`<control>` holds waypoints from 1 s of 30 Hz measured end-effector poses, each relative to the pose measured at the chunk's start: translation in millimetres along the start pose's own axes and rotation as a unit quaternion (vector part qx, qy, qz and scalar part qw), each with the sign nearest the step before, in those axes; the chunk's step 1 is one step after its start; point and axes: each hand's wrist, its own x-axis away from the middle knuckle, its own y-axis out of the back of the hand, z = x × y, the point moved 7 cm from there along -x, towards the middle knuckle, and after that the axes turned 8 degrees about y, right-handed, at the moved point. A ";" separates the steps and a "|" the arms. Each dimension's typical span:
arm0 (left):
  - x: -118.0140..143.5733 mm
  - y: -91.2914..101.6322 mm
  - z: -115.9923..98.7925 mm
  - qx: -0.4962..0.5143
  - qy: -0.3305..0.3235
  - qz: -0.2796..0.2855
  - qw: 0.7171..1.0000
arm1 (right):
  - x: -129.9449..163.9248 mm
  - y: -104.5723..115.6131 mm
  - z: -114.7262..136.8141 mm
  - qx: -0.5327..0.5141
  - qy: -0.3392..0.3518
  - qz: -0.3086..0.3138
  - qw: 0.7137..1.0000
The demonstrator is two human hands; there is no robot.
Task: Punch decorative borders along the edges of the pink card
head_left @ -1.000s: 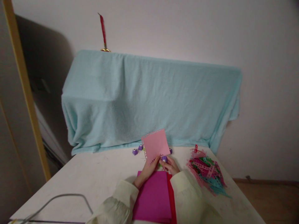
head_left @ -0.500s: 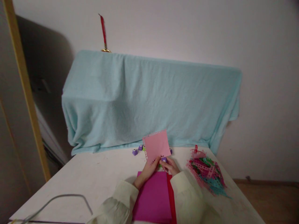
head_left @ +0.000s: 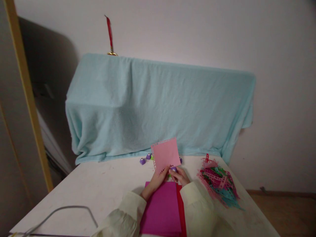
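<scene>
A sheet of pink paper (head_left: 166, 154) is held up over the table, with rows of small punched holes along its left, top and lower edges. My left hand (head_left: 158, 177) is closed on the sheet's lower edge. In my right hand (head_left: 181, 176) is a purple craft punch (head_left: 173, 169), set at the sheet's lower right edge, with the fingers wrapped round it. A bit of green shows beneath the hands; I cannot make out what it is. Under my forearms lies a stack of magenta paper (head_left: 163, 209), with red paper (head_left: 182, 210) sticking out at its right.
Purple punches (head_left: 142, 161) stand behind the pink sheet, partly hidden by it. On the right is a heap of punched paper strips (head_left: 219, 182) in pink, green and teal. A grey cable (head_left: 71, 206) curves at front left. A light-blue cloth (head_left: 163, 105) hangs behind the table (head_left: 111, 187).
</scene>
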 end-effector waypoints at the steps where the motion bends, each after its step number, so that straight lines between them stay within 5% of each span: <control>1: -0.2 -0.2 0.8 0.003 0.002 -0.002 1.000 | 0.1 0.0 0.1 0.002 -0.001 0.000 1.000; 30: 5.6 5.9 -19.7 0.009 -0.001 -0.028 1.000 | 0.8 0.4 -0.1 0.001 0.000 -0.008 1.000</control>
